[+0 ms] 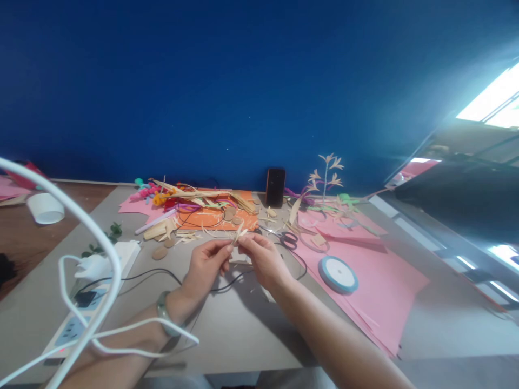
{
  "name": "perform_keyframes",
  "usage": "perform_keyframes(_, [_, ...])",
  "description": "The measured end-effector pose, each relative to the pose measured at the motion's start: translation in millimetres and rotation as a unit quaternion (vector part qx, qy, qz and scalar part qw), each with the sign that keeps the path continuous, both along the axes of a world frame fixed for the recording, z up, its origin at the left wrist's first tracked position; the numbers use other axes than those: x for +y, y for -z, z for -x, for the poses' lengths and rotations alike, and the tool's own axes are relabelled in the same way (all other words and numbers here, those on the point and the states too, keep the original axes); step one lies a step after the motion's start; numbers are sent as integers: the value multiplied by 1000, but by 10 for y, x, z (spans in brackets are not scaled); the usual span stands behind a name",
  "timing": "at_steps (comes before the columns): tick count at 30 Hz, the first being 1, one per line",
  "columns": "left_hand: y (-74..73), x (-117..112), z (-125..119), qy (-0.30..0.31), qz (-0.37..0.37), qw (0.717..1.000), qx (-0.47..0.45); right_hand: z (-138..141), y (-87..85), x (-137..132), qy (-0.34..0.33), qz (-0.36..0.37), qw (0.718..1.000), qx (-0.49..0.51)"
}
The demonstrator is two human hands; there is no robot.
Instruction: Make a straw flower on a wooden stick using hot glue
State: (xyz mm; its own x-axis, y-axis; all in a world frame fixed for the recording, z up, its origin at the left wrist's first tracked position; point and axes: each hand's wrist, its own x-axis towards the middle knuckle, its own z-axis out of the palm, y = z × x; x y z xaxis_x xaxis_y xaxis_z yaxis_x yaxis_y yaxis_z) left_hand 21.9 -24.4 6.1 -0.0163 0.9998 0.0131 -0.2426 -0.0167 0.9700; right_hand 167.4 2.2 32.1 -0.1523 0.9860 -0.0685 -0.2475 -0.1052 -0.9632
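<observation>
We've got both hands up over the grey tabletop (235, 346), fingertips close together. Our left hand (206, 265) pinches a small bunch of pale straw-coloured, petal-like strips (240, 233) btwn thumb & fingers; our right hand (263, 259) grips the same bunch from its side, so it sits btwn the two, tips pointing up. We wear a grey-green bangle (164, 312) on the left wrist. Left of the left hand: flat brown oval discs (159, 253) & a long white power strip (128, 256) w/ plugs in. Just beyond the hands we see an orange sheet (250, 219), partly under dry pale strips & coloured bits. Black-handled scissors (289, 240) lie nr the right hand; farther right of it, a round white tape roll w/ blue rim (338, 274) is on pink paper sheets (385, 302). Well beyond the right hand, a dark phone (275, 187) stands upright, & right of that, a stem w/ pale star-shaped flowers (325, 181)
</observation>
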Motion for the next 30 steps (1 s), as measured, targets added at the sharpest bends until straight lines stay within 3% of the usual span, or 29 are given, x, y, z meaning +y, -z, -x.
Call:
perform_keyframes(19, [-26, 26, 55, -67, -93, 975, 188, 41, 49, 3, 7, 11, 1000, -7])
perform_keyframes(30, [7, 34, 61, -66, -77, 978, 180, 36, 98, 14, 3, 37, 999, -24])
